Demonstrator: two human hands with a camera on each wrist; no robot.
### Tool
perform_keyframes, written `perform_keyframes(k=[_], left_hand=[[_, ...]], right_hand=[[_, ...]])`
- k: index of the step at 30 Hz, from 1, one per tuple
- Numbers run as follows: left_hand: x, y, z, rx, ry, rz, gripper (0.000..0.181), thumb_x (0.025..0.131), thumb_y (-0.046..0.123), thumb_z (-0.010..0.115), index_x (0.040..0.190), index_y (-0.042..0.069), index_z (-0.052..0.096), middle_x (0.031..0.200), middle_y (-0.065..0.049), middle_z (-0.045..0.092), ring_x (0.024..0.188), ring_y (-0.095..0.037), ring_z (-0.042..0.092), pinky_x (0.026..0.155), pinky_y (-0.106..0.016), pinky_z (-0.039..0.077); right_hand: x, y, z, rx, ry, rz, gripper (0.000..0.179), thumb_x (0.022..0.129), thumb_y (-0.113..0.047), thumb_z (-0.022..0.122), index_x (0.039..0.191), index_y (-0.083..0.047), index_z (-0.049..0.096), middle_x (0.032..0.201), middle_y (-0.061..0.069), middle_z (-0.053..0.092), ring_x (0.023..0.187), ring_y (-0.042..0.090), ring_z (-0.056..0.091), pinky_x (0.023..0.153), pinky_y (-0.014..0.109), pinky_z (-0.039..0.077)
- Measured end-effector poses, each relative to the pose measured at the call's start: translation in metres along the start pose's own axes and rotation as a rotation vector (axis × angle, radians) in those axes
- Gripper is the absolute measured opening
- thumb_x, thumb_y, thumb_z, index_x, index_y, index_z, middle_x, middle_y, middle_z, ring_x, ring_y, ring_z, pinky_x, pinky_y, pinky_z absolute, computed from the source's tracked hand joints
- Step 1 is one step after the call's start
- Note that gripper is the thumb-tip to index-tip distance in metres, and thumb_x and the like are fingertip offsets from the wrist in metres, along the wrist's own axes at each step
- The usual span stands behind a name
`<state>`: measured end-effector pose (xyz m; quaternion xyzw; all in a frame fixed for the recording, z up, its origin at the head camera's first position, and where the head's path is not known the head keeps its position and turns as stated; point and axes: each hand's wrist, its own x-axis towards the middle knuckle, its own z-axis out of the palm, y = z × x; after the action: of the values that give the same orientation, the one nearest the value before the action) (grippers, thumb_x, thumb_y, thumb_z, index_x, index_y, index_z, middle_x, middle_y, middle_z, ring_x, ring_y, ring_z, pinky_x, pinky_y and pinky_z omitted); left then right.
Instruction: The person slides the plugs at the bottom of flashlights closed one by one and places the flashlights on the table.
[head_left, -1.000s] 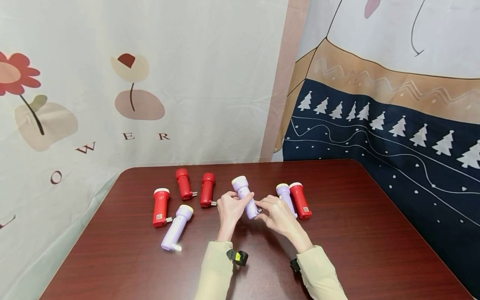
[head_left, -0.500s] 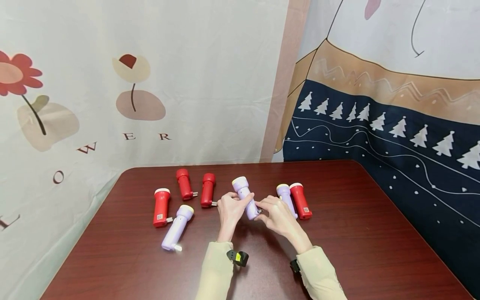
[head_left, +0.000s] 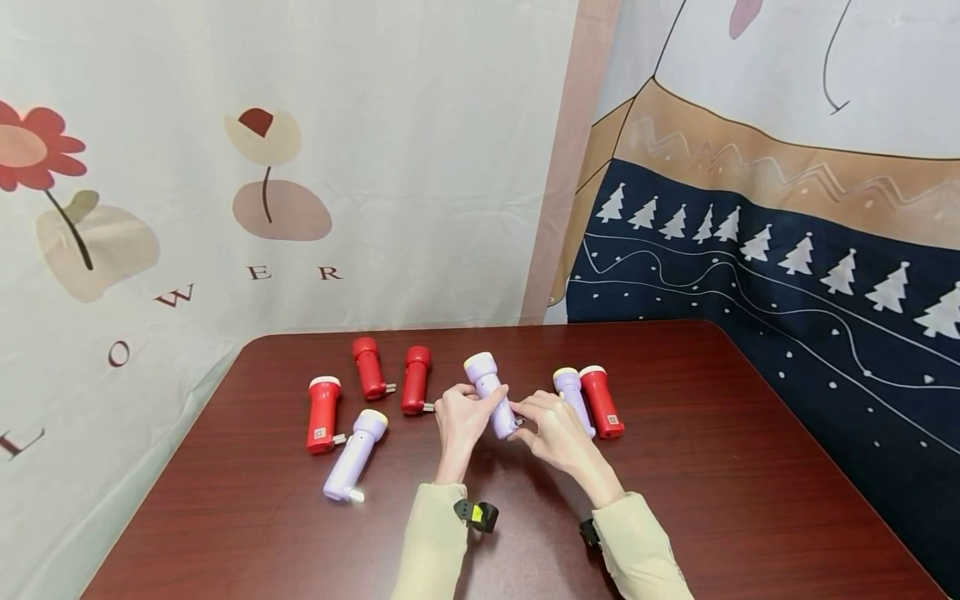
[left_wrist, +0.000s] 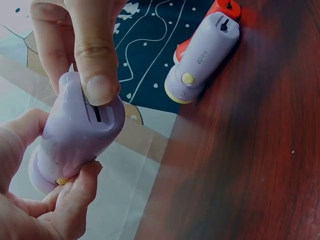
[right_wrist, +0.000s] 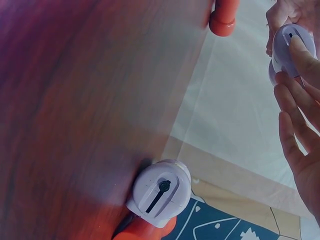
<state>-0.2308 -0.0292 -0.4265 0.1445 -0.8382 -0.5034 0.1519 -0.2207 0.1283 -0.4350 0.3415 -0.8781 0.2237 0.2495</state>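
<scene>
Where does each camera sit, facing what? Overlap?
Head: on head, forward and down at table; left hand, right hand, sleeves show.
Left wrist: worn there, facing held flashlight, slotted end nearest; both hands partly show.
Right wrist: worn there, facing across table, held flashlight upper right; both hands partly show.
Wrist views share: held flashlight, hands.

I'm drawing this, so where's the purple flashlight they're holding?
In the head view, the purple flashlight is in the left hand, right hand at its tail, between a red flashlight on the left and a second purple flashlight on the right.
</scene>
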Motion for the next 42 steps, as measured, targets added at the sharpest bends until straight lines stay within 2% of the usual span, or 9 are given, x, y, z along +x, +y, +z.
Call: perform_keyframes(k=[18, 25, 42], left_hand=[[0.0018, 0.0015, 0.0004, -0.011, -0.003, -0.009, 0.045, 0.066, 0.046, 0.080, 0.082, 0.005, 0.074, 0.076, -0.009, 0.074, 0.078, -0.026, 0.066, 0.066, -0.035, 0.047], [0.0020, 0.0021, -0.0006, 0.025, 0.000, 0.002, 0.045, 0.067, 0.049, 0.078, 0.079, 0.006, 0.074, 0.077, -0.009, 0.074, 0.078, -0.028, 0.064, 0.069, -0.037, 0.047], [0.0007, 0.0006, 0.0003, 0.001, -0.017, -0.040, 0.045, 0.066, 0.050, 0.078, 0.076, 0.006, 0.074, 0.074, -0.008, 0.074, 0.076, -0.025, 0.062, 0.064, -0.033, 0.044]], right_hand=[[0.0011, 0.0003, 0.0008, -0.015, 0.032, -0.020, 0.042, 0.065, -0.018, 0.086, 0.103, -0.007, 0.073, 0.083, 0.002, 0.072, 0.073, 0.010, 0.058, 0.068, 0.024, 0.051], [0.0008, 0.0006, 0.0020, -0.022, 0.049, -0.034, 0.042, 0.065, -0.018, 0.086, 0.103, -0.007, 0.073, 0.082, 0.002, 0.072, 0.073, 0.010, 0.058, 0.068, 0.024, 0.051], [0.0009, -0.0013, 0.0027, -0.041, 0.056, -0.033, 0.041, 0.064, -0.017, 0.087, 0.102, -0.007, 0.073, 0.083, 0.004, 0.072, 0.074, 0.011, 0.059, 0.069, 0.026, 0.051]])
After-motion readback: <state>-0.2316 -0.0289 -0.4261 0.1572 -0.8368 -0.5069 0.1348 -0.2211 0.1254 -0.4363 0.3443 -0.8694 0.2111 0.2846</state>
